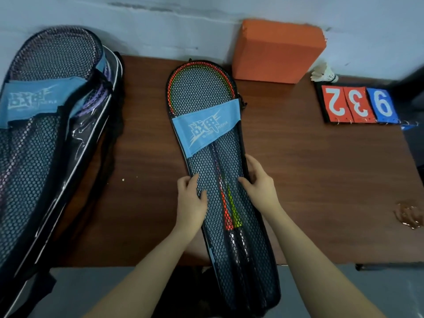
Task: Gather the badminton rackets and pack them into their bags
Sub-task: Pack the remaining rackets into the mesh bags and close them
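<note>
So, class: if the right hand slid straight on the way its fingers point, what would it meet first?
The right hand points up-left over the mesh bag. It would probably first cross the racket shafts under the mesh, then the blue label. Depth is unclear.

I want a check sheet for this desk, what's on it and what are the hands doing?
Surface: brown wooden table, front edge in view.
Job's things: middle mesh bag holds red and green rackets; left bags hold purple rackets.
Clutter: orange block, shuttlecock, score cards reading 2, 3, 9.
Grips: left hand rests on the middle bag's left edge; right hand holds its right edge.
Cables: nothing seen.
Surroundings: pale wall behind.
</note>
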{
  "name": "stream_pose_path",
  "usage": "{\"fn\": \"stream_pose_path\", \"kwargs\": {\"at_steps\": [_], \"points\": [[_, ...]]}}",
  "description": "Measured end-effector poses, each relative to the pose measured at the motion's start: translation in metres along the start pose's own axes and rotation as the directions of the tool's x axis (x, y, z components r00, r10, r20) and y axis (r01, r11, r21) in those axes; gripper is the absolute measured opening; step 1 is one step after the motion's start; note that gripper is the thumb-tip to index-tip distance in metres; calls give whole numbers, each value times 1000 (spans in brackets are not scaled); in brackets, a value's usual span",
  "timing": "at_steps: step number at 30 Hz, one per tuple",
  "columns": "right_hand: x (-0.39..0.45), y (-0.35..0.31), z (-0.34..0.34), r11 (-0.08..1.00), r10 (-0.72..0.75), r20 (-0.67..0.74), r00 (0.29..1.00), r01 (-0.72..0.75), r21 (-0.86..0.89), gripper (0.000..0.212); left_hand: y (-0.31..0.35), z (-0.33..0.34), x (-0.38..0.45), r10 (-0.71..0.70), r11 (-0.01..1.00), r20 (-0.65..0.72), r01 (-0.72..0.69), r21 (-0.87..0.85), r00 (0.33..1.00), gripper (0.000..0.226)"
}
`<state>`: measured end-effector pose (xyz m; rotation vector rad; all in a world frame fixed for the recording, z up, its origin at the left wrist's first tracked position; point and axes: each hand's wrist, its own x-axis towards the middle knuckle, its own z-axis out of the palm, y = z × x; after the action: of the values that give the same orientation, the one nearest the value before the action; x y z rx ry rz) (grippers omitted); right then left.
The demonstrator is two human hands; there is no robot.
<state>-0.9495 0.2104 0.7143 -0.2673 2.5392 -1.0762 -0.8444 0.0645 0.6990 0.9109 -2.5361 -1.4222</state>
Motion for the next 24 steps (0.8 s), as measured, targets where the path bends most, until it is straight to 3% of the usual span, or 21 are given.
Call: {"fn": "stream_pose_path", "kwargs": {"at_steps": [5,8,15,24], "points": [[-4,-18,-6,985,-170,52,984,171,0,56,14,-15,-3,60,997,-207,-69,-35,976,38],[-16,-31,-4,955,-287,-13,958,285,-89,49,26,-30,-9,116,993,-296,-119,10,948,35],[-51,-69,-5,878,-478,-139,867,474,-66,41,46,-75,-39,301,952,-443,-293,88,844,31],[-88,-155,16,757,-641,-192,743,653,-3,36,50,-174,-67,309,950,-515,-238,200,800,32]]}}
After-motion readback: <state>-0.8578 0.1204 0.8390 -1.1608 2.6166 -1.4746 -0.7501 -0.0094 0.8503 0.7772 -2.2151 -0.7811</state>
